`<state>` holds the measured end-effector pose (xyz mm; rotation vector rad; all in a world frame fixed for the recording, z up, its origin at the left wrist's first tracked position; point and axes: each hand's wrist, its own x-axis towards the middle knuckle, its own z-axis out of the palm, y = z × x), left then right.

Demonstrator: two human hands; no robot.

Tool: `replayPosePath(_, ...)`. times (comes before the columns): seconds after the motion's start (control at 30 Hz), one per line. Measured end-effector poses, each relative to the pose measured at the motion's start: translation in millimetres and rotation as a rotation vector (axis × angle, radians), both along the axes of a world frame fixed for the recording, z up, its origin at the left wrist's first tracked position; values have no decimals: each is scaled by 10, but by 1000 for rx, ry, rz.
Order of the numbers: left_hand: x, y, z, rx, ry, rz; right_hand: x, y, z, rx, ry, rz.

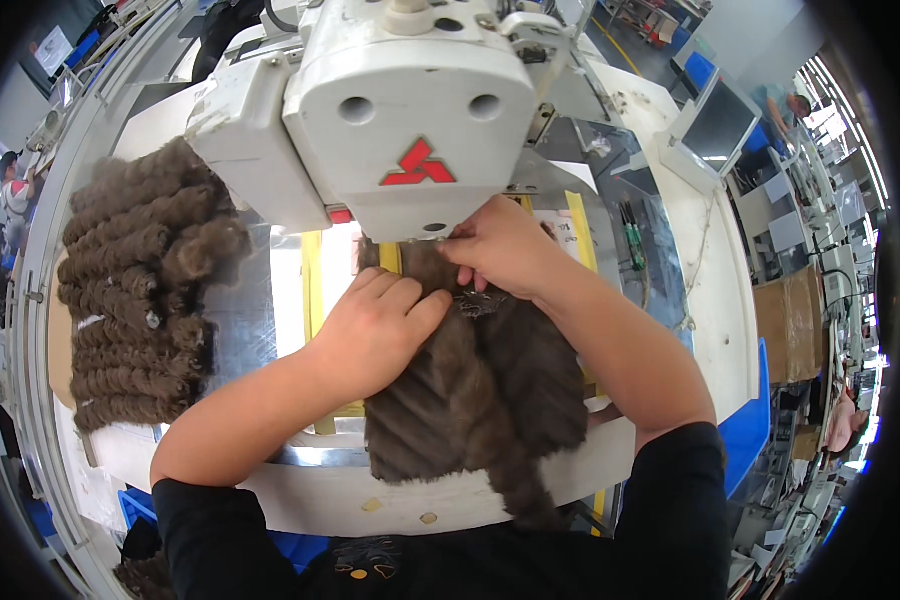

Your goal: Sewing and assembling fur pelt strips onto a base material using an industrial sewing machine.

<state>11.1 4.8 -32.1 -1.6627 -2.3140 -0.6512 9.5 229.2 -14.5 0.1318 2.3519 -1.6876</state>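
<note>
A dark brown fur piece (530, 380) lies under the head of a large white sewing machine (410, 100). A long, fluffier brown strip (470, 390) runs down its middle and hangs past the table's near edge. My left hand (375, 330) is closed over the left part of the fur, its bent fingers gripping it. Close below the machine head, my right hand (505, 250) is closed in a pinch at the fur's far part; what its fingertips hold is hidden. A greyish tangle, perhaps thread, (478, 303) lies on the fur just below that hand.
Rolled brown fur pieces (135, 290) are piled on the left. Yellow strips (312, 290) cross the work plate. Green-handled tools (633, 237) lie right of the machine, with a monitor (715, 125) beyond. A cardboard box (790, 325) stands farther right. Other people are in the background.
</note>
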Motion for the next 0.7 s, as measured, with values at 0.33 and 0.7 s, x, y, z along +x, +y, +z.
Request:
replayPosePath(0.33, 151, -33, 6, -113, 174, 180, -11, -161, -85, 420, 414, 71)
replayPosePath(0.7, 25, 1, 48, -199, 129, 207, -98, -104, -120, 622, 611, -10)
